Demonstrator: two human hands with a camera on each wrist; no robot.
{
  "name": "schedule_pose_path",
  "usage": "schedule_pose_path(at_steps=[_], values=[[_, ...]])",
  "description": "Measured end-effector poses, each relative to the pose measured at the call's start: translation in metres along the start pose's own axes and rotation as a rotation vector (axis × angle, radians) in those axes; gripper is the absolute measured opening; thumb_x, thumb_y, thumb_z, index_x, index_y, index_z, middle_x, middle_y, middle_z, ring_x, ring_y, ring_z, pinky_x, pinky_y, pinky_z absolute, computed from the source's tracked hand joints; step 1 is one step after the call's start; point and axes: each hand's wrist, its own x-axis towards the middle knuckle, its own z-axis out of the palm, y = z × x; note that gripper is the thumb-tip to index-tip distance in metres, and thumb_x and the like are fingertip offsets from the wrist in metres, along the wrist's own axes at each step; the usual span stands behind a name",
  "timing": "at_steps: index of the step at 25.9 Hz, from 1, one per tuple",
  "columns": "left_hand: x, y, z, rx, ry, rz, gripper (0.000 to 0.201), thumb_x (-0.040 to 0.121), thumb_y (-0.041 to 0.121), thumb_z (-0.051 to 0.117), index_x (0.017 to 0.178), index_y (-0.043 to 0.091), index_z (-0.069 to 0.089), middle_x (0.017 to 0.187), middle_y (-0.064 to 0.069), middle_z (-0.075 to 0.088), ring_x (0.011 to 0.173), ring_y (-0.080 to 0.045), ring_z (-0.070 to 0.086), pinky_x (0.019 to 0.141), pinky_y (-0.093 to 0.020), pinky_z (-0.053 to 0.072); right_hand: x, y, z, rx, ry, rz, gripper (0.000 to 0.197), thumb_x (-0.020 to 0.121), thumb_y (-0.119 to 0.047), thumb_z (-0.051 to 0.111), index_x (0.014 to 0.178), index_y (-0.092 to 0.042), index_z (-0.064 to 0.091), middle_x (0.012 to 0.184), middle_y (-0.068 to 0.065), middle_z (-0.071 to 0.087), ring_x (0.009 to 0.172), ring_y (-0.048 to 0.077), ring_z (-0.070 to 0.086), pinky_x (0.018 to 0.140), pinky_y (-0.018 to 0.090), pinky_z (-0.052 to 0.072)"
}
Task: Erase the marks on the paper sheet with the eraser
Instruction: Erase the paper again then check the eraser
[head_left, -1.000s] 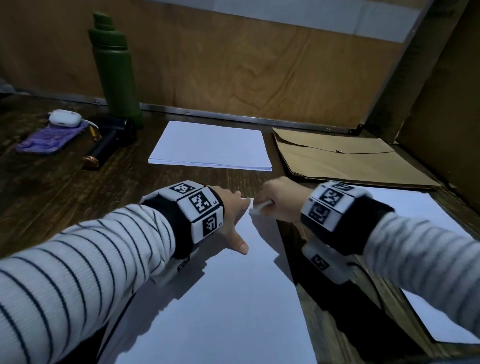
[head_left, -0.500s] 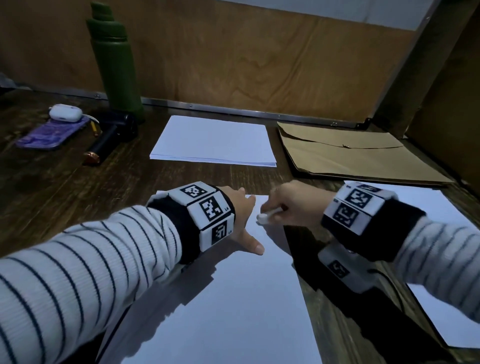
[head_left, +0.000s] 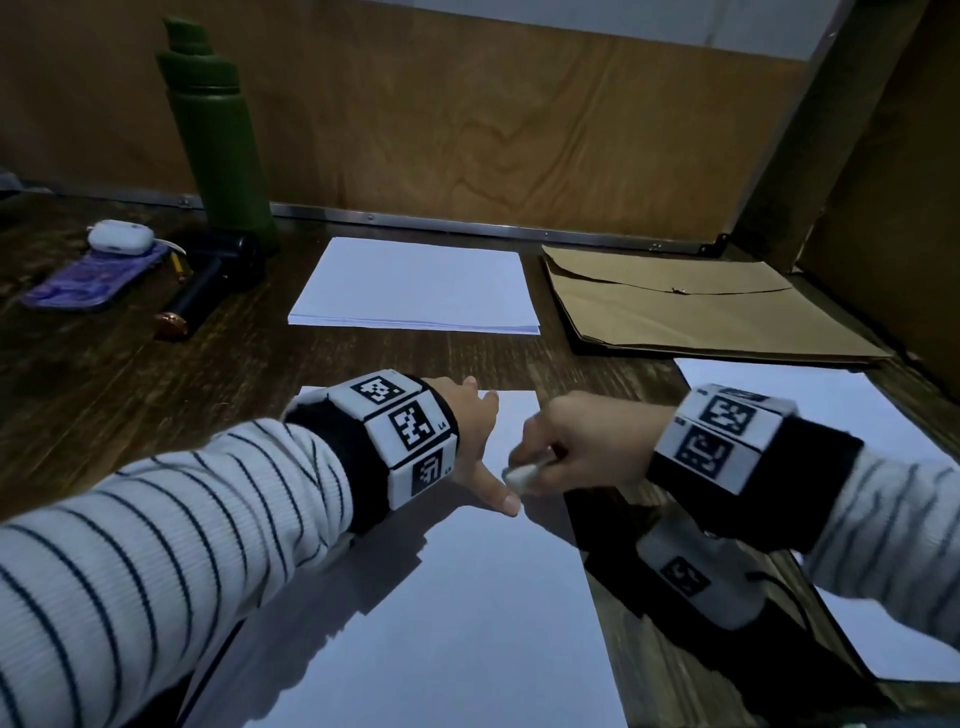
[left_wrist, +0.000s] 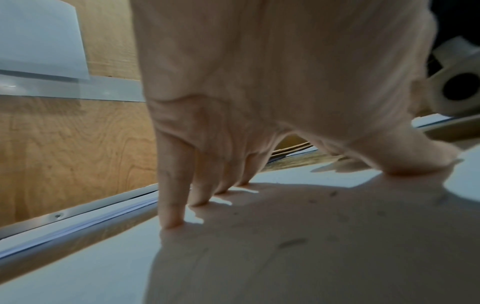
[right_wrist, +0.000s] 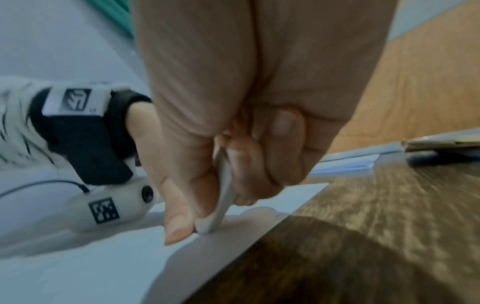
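Observation:
A white paper sheet (head_left: 467, 613) lies on the dark wooden table in front of me. My left hand (head_left: 475, 441) is spread flat, its straight fingers (left_wrist: 172, 205) and thumb pressing the sheet (left_wrist: 103, 267) down near its far edge. My right hand (head_left: 571, 452) pinches a small white eraser (head_left: 519, 475) between thumb and curled fingers. In the right wrist view the eraser (right_wrist: 222, 205) tip touches the sheet (right_wrist: 78, 267) near its right edge, just beside the left thumb. A few faint dark specks show on the paper under the left palm in the left wrist view.
A stack of white paper (head_left: 421, 286) and a brown envelope (head_left: 691, 306) lie farther back. Another white sheet (head_left: 831, 415) lies at the right. At the back left stand a green bottle (head_left: 218, 140), a black cylinder (head_left: 208, 286), a purple case (head_left: 93, 275) and a white earbud case (head_left: 119, 236).
My right hand with the eraser has slid nearer along the sheet, from its far edge toward the left thumb. The left hand stays pressed on the paper.

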Motion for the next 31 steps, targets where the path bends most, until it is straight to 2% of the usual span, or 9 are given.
schedule_pose_path(at_steps=[5,7,11,14,17,21,23,28,31], values=[[0.000,-0.001,0.001,0.006,0.014,0.013,0.115,0.067,0.081,0.050,0.151,0.012,0.010,0.156,-0.013,0.020,0.130,-0.033,0.044,0.100,-0.045,0.042,0.030,0.011,-0.021,-0.045,0.155,0.130,0.031,0.090,-0.027,0.056,0.111,-0.011,0.071,0.109,0.008,0.070,0.101,0.023,0.062,0.075,0.021,0.041],[0.000,-0.002,0.002,0.020,0.019,0.011,0.115,0.068,0.081,0.049,0.151,0.014,0.007,0.157,-0.013,0.018,0.132,-0.034,0.041,0.101,-0.045,0.040,0.033,0.013,-0.019,-0.054,0.187,0.116,0.031,0.091,-0.029,0.055,0.108,-0.009,0.071,0.101,0.007,0.070,0.092,0.020,0.060,0.072,0.021,0.037],[0.001,0.000,0.001,0.036,0.012,-0.007,0.117,0.068,0.082,0.048,0.152,0.013,0.003,0.159,-0.012,0.012,0.133,-0.033,0.040,0.101,-0.043,0.040,0.005,0.014,-0.010,0.029,-0.084,0.003,0.029,0.089,-0.039,0.058,0.106,-0.021,0.073,0.074,-0.015,0.059,0.072,0.003,0.054,0.067,0.012,0.038],[0.001,-0.001,0.003,0.025,0.010,-0.007,0.117,0.068,0.081,0.049,0.152,0.013,0.004,0.158,-0.013,0.013,0.133,-0.034,0.040,0.102,-0.044,0.039,0.018,0.017,-0.018,0.065,-0.026,0.050,0.032,0.085,-0.039,0.062,0.109,-0.021,0.072,0.093,-0.007,0.069,0.083,0.010,0.059,0.073,0.019,0.046],[0.002,-0.002,0.004,0.011,0.021,0.004,0.116,0.066,0.082,0.050,0.151,0.014,0.009,0.156,-0.012,0.021,0.132,-0.033,0.042,0.101,-0.045,0.042,0.038,0.016,-0.024,0.064,0.173,0.124,0.031,0.088,-0.033,0.060,0.109,-0.014,0.071,0.085,-0.003,0.064,0.072,0.008,0.051,0.057,0.010,0.038],[0.003,-0.001,0.004,0.030,0.004,-0.015,0.119,0.066,0.083,0.048,0.152,0.015,0.001,0.160,-0.012,0.007,0.138,-0.033,0.035,0.103,-0.045,0.038,0.012,0.022,-0.013,0.051,-0.053,0.008,0.028,0.088,-0.038,0.059,0.104,-0.019,0.073,0.086,-0.003,0.067,0.081,0.014,0.059,0.071,0.020,0.044],[0.003,0.000,0.003,0.043,0.001,-0.015,0.120,0.066,0.083,0.046,0.152,0.014,-0.001,0.160,-0.012,0.003,0.138,-0.033,0.033,0.103,-0.045,0.038,0.002,0.021,-0.012,0.100,-0.165,-0.019,0.025,0.087,-0.034,0.062,0.105,-0.021,0.073,0.083,-0.013,0.067,0.079,0.005,0.059,0.072,0.012,0.043],[0.001,-0.001,0.003,0.029,-0.008,-0.009,0.119,0.067,0.083,0.047,0.152,0.015,-0.002,0.160,-0.012,0.004,0.140,-0.033,0.030,0.106,-0.047,0.036,0.034,0.023,-0.025,0.056,0.146,0.146,0.034,0.087,-0.039,0.062,0.113,-0.019,0.070,0.098,-0.006,0.068,0.085,0.009,0.055,0.063,0.013,0.039],[0.002,-0.001,0.002,0.036,-0.006,-0.015,0.120,0.067,0.083,0.047,0.152,0.014,-0.003,0.160,-0.012,0.001,0.140,-0.033,0.030,0.105,-0.046,0.036,0.019,0.028,-0.018,0.050,0.011,0.071,0.031,0.088,-0.042,0.059,0.107,-0.022,0.073,0.079,-0.015,0.063,0.074,0.005,0.054,0.063,0.014,0.040]])
